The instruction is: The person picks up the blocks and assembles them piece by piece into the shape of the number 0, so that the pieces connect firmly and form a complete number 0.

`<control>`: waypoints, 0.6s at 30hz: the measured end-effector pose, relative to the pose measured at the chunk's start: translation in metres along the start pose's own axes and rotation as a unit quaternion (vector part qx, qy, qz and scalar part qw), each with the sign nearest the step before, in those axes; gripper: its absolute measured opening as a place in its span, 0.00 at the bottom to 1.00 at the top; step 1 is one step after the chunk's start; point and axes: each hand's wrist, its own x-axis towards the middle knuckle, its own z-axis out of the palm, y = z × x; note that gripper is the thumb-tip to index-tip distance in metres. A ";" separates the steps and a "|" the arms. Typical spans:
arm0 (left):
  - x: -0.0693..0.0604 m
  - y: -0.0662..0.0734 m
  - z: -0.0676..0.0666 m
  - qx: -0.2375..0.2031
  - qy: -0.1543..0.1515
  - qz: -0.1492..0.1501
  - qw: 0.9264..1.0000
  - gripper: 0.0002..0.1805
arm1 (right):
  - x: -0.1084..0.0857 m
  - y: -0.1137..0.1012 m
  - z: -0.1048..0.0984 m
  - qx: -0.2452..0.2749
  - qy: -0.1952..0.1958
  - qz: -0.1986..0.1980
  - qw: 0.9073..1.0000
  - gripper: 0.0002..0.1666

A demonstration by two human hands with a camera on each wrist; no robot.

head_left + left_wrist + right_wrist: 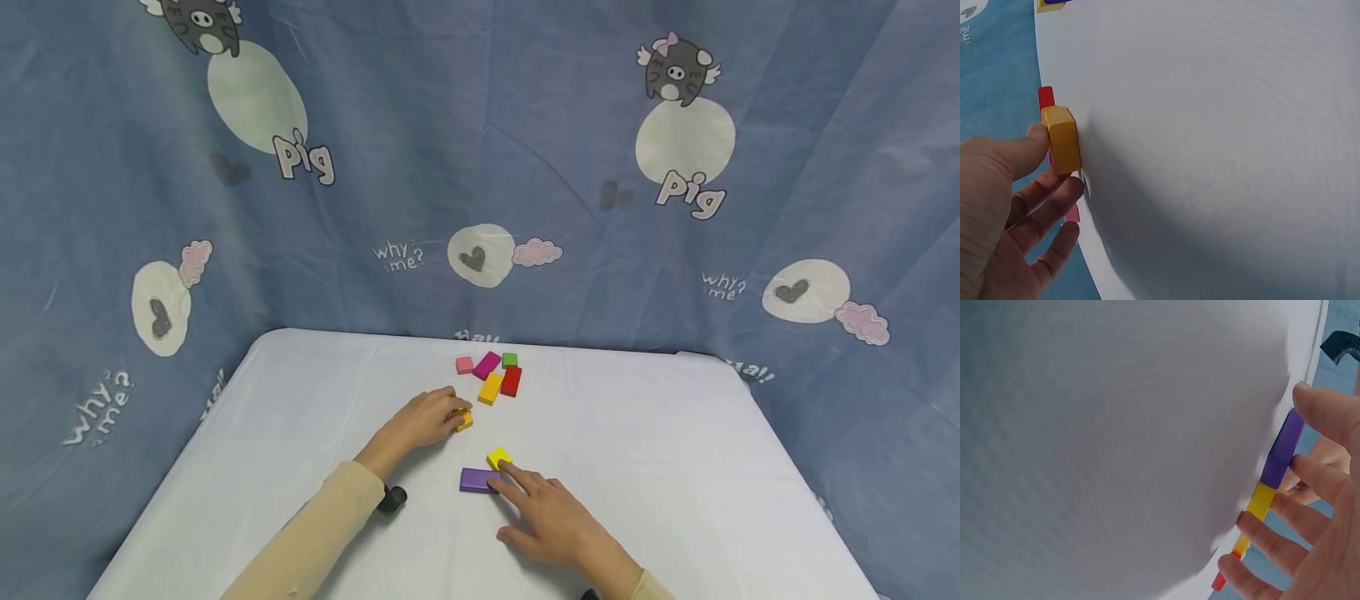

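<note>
where the left hand (429, 416) pinches: orange block (466, 421)
right hand (546, 518): released, fingertips at purple block (475, 481) and yellow block (497, 457)
beyond left hand: pink block (464, 365)

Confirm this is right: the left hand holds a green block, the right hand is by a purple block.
Wrong colour: the left wrist view shows the left hand holding an orange-yellow block; the right hand is by a purple block.

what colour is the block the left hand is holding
Orange-yellow; the block shows best in the left wrist view.
</note>
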 end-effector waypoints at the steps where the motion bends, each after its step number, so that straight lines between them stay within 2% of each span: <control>1: 0.000 0.000 0.000 -0.003 -0.003 -0.002 1.000 0.15 | 0.000 0.000 0.000 0.000 -0.001 0.001 1.000 0.39; 10: -0.002 0.002 0.001 -0.025 -0.022 -0.012 0.999 0.15 | 0.001 0.001 0.000 -0.004 -0.002 -0.001 1.000 0.39; 18: -0.007 0.004 0.001 -0.031 -0.020 0.003 0.999 0.14 | 0.001 -0.001 -0.001 -0.003 -0.002 0.001 1.000 0.39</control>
